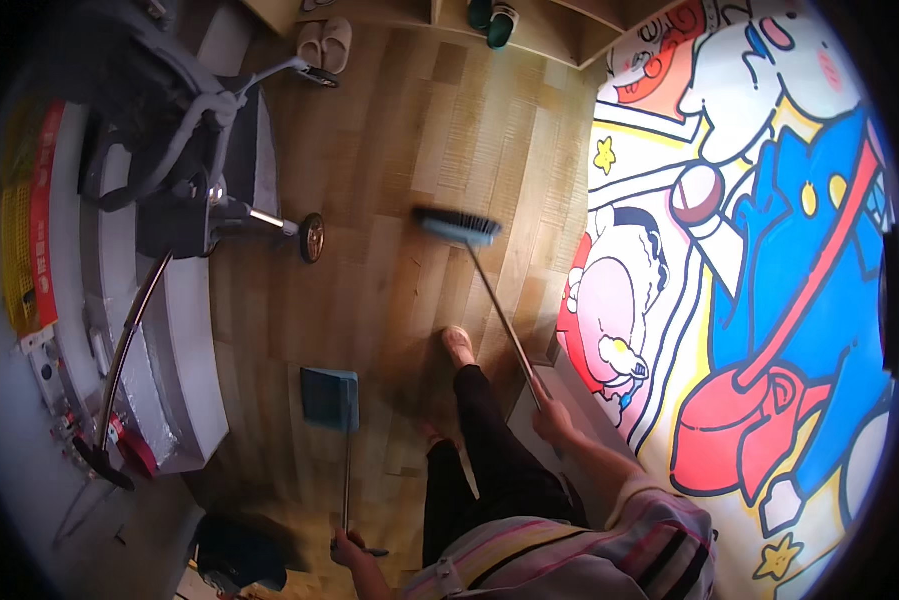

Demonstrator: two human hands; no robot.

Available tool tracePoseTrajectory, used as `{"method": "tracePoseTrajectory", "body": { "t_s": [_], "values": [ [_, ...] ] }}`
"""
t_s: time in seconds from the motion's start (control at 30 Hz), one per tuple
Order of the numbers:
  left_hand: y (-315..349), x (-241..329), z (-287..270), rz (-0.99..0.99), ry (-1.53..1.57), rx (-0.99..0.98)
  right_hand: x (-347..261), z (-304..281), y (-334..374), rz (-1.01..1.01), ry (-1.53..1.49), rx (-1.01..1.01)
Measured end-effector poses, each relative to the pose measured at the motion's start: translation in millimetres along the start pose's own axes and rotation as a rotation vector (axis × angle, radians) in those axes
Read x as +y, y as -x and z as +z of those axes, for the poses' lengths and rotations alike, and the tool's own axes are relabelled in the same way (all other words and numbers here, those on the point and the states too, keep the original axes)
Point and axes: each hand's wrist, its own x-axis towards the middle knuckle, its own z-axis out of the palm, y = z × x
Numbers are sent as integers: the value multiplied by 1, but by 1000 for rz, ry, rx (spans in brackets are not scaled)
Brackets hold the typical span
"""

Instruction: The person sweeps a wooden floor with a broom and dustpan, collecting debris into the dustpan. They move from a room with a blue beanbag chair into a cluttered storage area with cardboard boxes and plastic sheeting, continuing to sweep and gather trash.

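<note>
My right hand is closed round the long handle of a broom. Its blue-grey head with dark bristles lies out on the wooden floor ahead of me, at the far end of the slanting stick. Lower and to the left, my left hand grips the upper end of a dustpan's handle. The blue dustpan is down at floor level, apart from the broom. Between the two tools my foot in a light shoe steps forward. Any swept bits on the planks are too small to make out.
A grey stroller with a wheel stands at the left beside white shelves. Pale clogs sit by a wooden shoe shelf holding green shoes. A bright cartoon mural covers the right wall. A dark object lies lower left.
</note>
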Motion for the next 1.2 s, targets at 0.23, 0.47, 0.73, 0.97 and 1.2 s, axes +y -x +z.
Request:
{"method": "tracePoseTrajectory", "body": {
  "t_s": [0.23,0.47,0.73,0.97,1.2],
  "values": [
    [-9,-22,-2,-42,35,13,-14,-19,36,-302,-24,509],
    [-14,-43,-7,-81,58,-1,-99,-121,-221,-125,-238,675],
    [-22,-82,-41,-106,99,-5,-277,-118,-325,-132,-205,453],
    [-29,-95,-64,-57,131,-50,-238,-47,-276,-299,319,234],
    [-24,-75,-59,-151,254,50,-95,-5,-92,-212,559,-79]
  ]
}}
